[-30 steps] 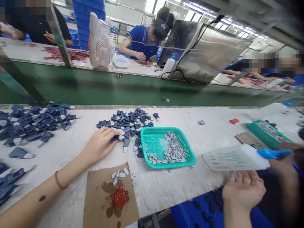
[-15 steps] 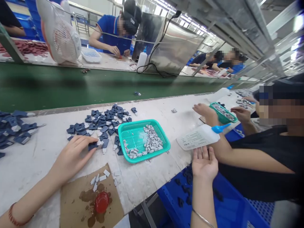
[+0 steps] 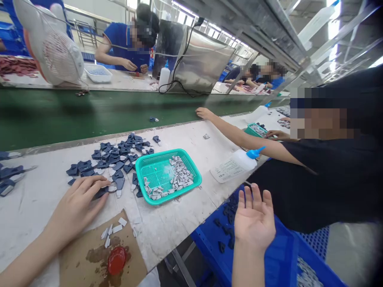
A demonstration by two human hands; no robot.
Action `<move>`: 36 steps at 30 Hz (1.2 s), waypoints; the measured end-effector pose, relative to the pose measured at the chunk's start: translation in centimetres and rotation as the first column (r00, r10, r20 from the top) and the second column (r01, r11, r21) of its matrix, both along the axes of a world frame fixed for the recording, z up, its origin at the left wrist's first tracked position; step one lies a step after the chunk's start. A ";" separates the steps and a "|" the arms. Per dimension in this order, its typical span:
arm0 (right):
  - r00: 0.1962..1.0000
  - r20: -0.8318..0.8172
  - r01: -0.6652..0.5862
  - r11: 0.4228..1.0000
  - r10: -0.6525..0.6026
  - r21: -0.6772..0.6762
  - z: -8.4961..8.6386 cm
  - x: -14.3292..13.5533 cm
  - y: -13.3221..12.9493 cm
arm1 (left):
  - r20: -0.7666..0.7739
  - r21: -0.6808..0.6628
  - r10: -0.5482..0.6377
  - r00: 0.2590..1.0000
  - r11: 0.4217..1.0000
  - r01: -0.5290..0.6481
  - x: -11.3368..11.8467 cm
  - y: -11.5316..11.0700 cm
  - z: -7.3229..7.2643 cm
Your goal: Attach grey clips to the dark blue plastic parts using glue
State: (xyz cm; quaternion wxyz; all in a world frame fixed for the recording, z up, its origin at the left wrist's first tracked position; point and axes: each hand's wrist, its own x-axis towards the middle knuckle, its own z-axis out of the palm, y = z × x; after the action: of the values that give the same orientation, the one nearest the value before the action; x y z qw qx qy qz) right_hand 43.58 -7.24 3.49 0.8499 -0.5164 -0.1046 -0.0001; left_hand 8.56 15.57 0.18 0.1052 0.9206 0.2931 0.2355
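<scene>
My left hand (image 3: 79,201) rests on the white table, its thumb and fingers closed around a dark blue piece (image 3: 101,192) with a light tip. Just behind it lies a pile of similar blue pieces (image 3: 115,155). My right hand (image 3: 254,219) is palm up with spread fingers, holding nothing, past the table's front edge and above a blue crate. Between the hands sits a green basket (image 3: 197,179) with small grey-white pieces. Below my left hand, a stained cardboard sheet (image 3: 80,255) bears a red round dish (image 3: 117,260) and several white strips (image 3: 117,228).
A white bottle with a blue cap (image 3: 233,165) lies right of the basket. A person at the right stretches an arm (image 3: 239,133) across the table. A green belt (image 3: 119,111) runs behind it. Blue crates (image 3: 215,247) stand below the front edge.
The view has shifted, so the table things appear further left. The neighbour's arm now reaches out towards the green belt. My right hand has moved away from the bottle; my left still holds the piece.
</scene>
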 end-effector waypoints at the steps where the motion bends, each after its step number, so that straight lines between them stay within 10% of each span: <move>1: 1.000 0.010 -0.007 1.000 0.007 -0.003 0.4 -0.9 0.0 | 0.030 0.023 -0.011 0.999 1.000 0.010 0.4 -0.2 0.2; 7: 0.980 0.132 -0.135 0.986 0.147 -0.094 3.3 -6.1 0.4 | 0.309 -0.192 -0.168 0.936 0.953 0.234 4.9 -3.6 4.8; 15: 0.817 0.349 -0.385 0.886 0.458 -0.260 5.5 -11.9 1.8 | 0.496 -0.674 -0.028 0.868 0.618 0.405 10.6 -7.8 10.8; 30: 0.731 0.382 -0.415 0.813 0.565 -0.408 4.8 -14.8 2.6 | 0.604 -0.717 0.141 0.785 0.526 0.457 9.3 -8.4 10.9; 36: 0.708 0.031 -0.697 0.705 0.705 -0.126 5.1 -15.0 3.3 | 0.658 -0.710 0.150 0.738 0.451 0.542 8.9 -8.3 10.5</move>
State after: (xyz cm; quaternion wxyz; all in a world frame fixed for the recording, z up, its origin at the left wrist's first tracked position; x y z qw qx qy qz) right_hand 28.60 -3.97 8.58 0.7530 -0.4815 -0.3255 0.3087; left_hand 17.48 7.25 10.72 0.6798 0.6220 0.1977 0.3344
